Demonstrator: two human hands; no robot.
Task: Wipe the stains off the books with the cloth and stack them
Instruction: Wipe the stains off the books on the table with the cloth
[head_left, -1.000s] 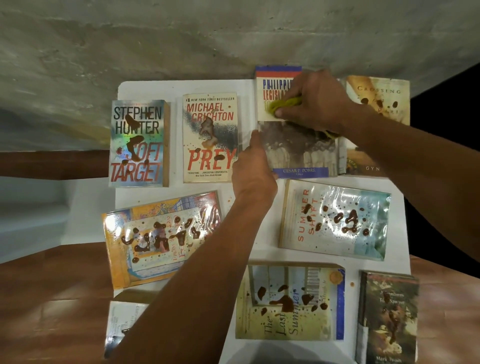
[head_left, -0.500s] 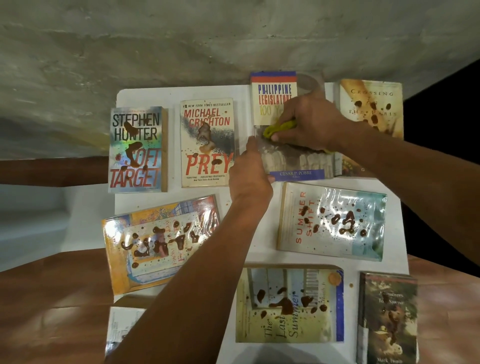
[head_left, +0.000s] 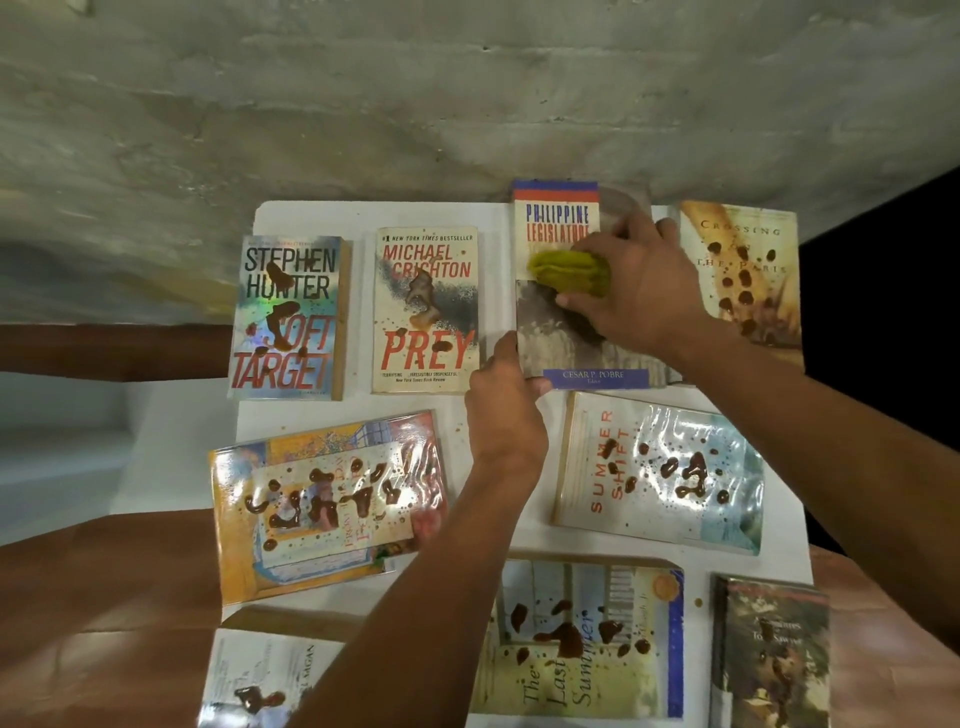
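While we look down from the head camera, our right hand (head_left: 636, 288) reaches in from the right side, and its fingers curl round the yellow-green cloth (head_left: 569, 271) and press it flat on the Philippine Legislature book (head_left: 558, 332). That book lies at the far edge of the white table (head_left: 363, 215), and its top sticks out past the edge. Our left hand (head_left: 506, 402) comes up from below, with the arm long and straight. Its thumb and fingers pinch the book's near left corner.

Other books lie flat all around, each with brown stains. Prey (head_left: 425, 309) and Soft Target (head_left: 288, 317) sit to the left, with a thin white gap between them. Crossing to Paris (head_left: 743, 273) sits just right of our right hand. Summer Shift (head_left: 657, 470) lies just below the held book. The orange book (head_left: 327, 501) lies tilted beside our left arm. The Last Summer (head_left: 582, 639) and a dark book (head_left: 769, 654) lie nearest us. Bare white strips run between the rows.
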